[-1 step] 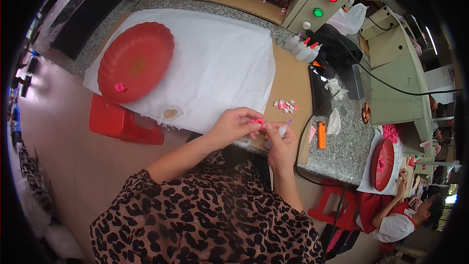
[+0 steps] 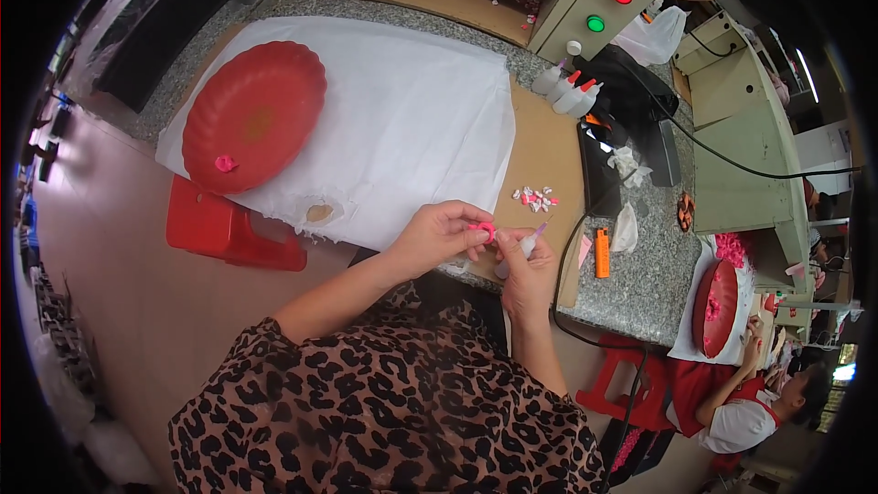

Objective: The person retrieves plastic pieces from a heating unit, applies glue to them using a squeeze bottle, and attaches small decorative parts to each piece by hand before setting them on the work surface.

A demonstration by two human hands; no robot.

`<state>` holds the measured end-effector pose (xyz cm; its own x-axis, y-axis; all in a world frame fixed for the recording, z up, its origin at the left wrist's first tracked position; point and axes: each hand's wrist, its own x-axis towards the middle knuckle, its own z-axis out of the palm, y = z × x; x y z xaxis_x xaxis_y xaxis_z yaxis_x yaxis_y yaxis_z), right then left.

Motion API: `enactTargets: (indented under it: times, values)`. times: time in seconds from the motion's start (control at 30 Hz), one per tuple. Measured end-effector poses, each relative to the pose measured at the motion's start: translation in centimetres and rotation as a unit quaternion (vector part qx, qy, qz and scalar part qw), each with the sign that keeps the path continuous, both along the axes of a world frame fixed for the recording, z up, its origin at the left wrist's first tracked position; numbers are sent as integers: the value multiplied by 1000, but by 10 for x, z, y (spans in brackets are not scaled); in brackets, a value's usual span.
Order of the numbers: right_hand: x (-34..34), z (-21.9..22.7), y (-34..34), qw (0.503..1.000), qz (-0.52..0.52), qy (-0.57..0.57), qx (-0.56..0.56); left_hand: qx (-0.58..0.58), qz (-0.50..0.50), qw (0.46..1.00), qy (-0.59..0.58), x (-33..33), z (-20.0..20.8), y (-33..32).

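Near the table's front edge, my left hand (image 2: 441,236) pinches a small bright pink ring-shaped piece (image 2: 486,231) between thumb and fingertips. Close on its right, my right hand (image 2: 528,282) is closed around a small white squeeze bottle (image 2: 529,243), whose thin purple tip points up and to the right. My right fingertips come up against the pink piece; whether they grip it too is hard to see. Small pink and white bits (image 2: 536,198) lie on the brown board just beyond my hands. A red scalloped tray (image 2: 274,101) at the left carries one pink piece (image 2: 226,164).
White paper (image 2: 412,101) covers much of the table. Several squeeze bottles (image 2: 574,96), an orange lighter (image 2: 602,252) and crumpled tissue (image 2: 626,229) are on the right. A black cable (image 2: 560,297) loops past my right hand. Behind stands a cabinet (image 2: 585,0); a co-worker (image 2: 741,407) sits at far right.
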<state>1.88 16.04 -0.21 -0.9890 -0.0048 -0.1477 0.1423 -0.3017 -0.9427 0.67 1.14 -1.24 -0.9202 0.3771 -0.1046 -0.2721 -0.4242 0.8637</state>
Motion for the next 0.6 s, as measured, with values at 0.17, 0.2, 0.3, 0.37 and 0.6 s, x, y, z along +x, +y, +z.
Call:
enactTargets:
  times: [0.17,0.2,0.3,0.37,0.6]
  values:
    - [0,3,-5,1000,0,5,13,8,1,1000,-1,-1,-2,-1]
    - [-1,5,-5,1000,2,0,16,13,-2,1000,-4,-1,-2,-2]
    - [-5,9,-1,999,35,-32,5,23,-1,1000,-3,0,-4,-2]
    - [-11,12,4,996,64,-59,-8,28,1,1000,0,0,-4,-2]
    - [-21,14,13,970,167,-166,-59,55,-23,998,0,-3,0,-4]
